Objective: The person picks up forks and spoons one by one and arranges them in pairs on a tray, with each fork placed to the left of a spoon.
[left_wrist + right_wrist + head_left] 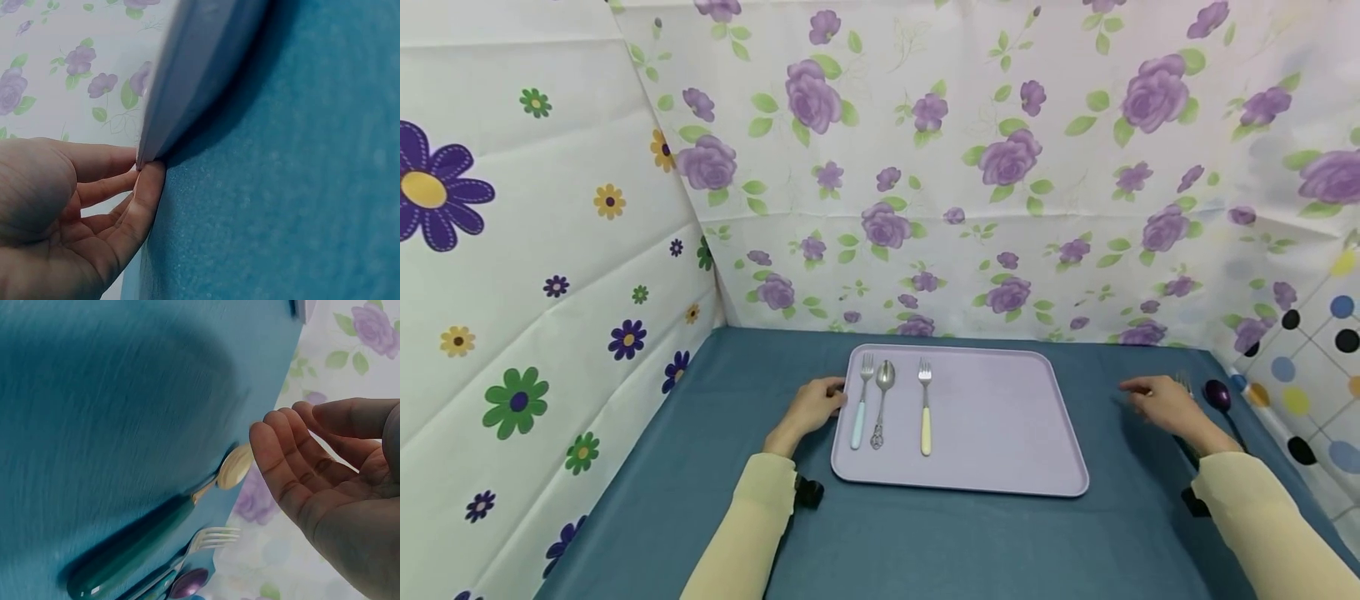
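Nearest you, your cream sleeves point(741, 521) reach over the blue bench point(925, 550), one to each side, which leaves the middle unobstructed from where you look. Between them lies the lilac tray point(1000, 417), its long side facing you. On its left half, a blue-handled fork point(858, 423) and an ornate spoon point(881, 408) lie just beside each other, with a yellow-handled fork point(926, 425) apart to their right; all three point their handles towards you, an order that looks deliberate and keeps the handles easy to take. Your left grip point(808, 408) pinches the tray's left rim between thumb and fingers, probably to steady it; you cannot tell whether that edge is lifted. Well to the tray's right, your right grip point(1168, 406) holds nothing, its fingers loosely bent and the thumb drawn near them, above a green-handled spoon point(134, 550). Just beside that lie a silver-tined fork point(200, 540) and a purple spoon point(1217, 395), heads pointing away, perhaps so their handles stay within your reach. Farthest off, a rose-printed sheet point(970, 187) rises behind the bench, likely as a plain screen.
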### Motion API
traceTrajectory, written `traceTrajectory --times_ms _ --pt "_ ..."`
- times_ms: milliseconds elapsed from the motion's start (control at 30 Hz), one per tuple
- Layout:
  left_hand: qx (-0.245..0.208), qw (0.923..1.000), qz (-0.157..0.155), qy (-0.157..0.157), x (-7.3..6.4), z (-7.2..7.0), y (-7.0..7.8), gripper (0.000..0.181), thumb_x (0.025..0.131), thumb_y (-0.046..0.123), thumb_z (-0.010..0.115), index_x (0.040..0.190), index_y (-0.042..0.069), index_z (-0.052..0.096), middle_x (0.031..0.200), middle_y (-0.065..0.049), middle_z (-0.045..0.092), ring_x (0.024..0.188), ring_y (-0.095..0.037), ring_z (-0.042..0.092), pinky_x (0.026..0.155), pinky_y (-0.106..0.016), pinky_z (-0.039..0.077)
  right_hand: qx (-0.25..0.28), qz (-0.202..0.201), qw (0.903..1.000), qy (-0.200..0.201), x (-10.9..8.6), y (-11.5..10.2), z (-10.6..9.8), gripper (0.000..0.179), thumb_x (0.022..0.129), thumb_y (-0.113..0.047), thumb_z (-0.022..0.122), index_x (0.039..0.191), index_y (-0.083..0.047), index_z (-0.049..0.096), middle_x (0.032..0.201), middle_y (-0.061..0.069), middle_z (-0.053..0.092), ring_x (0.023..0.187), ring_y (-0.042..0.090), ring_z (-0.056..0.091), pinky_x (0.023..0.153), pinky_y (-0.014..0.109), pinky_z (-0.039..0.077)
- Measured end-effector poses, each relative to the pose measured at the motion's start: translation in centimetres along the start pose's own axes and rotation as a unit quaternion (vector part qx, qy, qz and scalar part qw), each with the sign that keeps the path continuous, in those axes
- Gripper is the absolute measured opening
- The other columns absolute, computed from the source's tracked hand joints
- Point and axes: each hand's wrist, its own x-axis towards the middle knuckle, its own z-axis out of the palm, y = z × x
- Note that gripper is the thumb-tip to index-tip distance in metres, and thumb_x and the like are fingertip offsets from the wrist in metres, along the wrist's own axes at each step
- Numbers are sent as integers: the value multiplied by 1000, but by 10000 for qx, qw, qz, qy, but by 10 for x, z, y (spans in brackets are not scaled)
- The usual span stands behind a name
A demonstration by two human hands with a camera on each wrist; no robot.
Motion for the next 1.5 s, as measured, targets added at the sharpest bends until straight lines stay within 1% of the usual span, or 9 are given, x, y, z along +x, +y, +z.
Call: traceTrajectory --times_ms 133,267,467,633,867,1033,1167,1333,1500 --pt "166 9999 5 41 1 -1 0 42 105 10 59 145 -5 58 111 -15 72 95 -26 75 84 -39 62 29 67 10000 21 -2 7 -1 38 107 -4 46 135 18 57 109 33 68 88 35 69 69 44 62" --pt "258 9996 -79 47 4 -1 0 42 105 11 61 145 -3 58 112 -15 72 96 -25 75 85 -37 62 -119 278 9995 74 -6 14 -6 42 107 -6 42 139 20 53 118 38 64 81 32 68 62 40 57" --pt "275 9996 -63 62 5 0 2 42 105 10 61 144 -4 59 110 -15 72 95 -25 75 84 -38 62 -243 431 9987 70 -7 25 -11 46 101 -5 37 136 19 55 105 34 67 56 22 52 52 35 41" --pt "230 9996 -111 86 2 1 2 43 105 11 61 145 -2 58 113 -15 72 96 -25 75 85 -38 62 -495 282 9981 229 -6 37 -10 44 97 -4 40 129 19 61 105 35 64 52 19 39 53 34 35" --pt "176 9997 -175 13 -5 2 -1 43 106 11 60 146 -3 57 115 -17 71 96 -27 75 85 -40 62 -732 93 9972 86 -12 50 -13 37 96 3 49 128 18 61 115 45 59 78 33 65 63 39 46" --pt "204 9997 -128 48 -3 2 -1 43 106 12 60 146 -2 58 116 -17 71 95 -27 75 85 -40 62 -642 175 9978 -16 -13 52 -10 37 96 3 54 130 18 58 104 36 64 71 24 58 61 38 46" --pt "227 9997 -108 79 0 3 0 43 105 14 61 146 -1 59 114 -16 72 93 -24 75 85 -39 62 -865 170 9961 -67 -11 52 -8 39 92 4 59 128 18 58 93 25 66 70 23 55 61 40 46" --pt "204 9997 -104 69 1 4 3 43 105 12 61 145 -2 59 113 -15 72 92 -24 75 84 -39 62 -1127 187 9935 -1 -10 51 -5 41 86 10 57 127 18 59 88 22 65 69 26 53 60 40 44" --pt "175 9997 -156 47 2 4 2 43 105 12 61 146 -2 58 114 -16 71 94 -25 75 83 -37 62 -1220 257 9922 44 -9 50 -3 42 86 12 53 126 17 60 95 31 65 64 25 50 57 38 41"
